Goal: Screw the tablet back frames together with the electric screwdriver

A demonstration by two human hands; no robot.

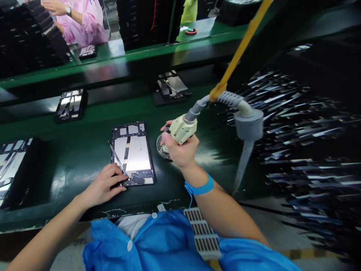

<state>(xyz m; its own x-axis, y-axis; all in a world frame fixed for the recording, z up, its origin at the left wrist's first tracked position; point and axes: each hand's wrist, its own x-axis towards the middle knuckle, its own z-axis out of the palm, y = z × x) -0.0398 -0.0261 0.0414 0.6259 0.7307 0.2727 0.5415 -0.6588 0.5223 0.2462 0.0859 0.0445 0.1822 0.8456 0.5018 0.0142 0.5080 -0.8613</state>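
Observation:
A tablet [138, 152] with its back off lies on the green bench, its silver inner plate, dark flex strip and lower circuit board showing. My left hand [105, 185] is closed at its lower left corner, fingers bent over the edge and thumb pointing along the bottom. From those fingertips a thin narrow strip [117, 156] slants up across the tablet's left side. Right of the tablet, my right hand [182, 150] is wrapped round a cream corded hand tool [182, 129]. Under its front end is a round metal disc with holes [160, 146]; whether they are joined I cannot tell.
More opened tablets lie on the bench: one at the left edge [12, 162] and two behind [70, 104], [172, 86]. A yellow strap [242, 45] holds up the tool's grey cable [249, 124]. Blurred racked dark parts [304, 128] fill the right. Across stands a person in pink [84, 22].

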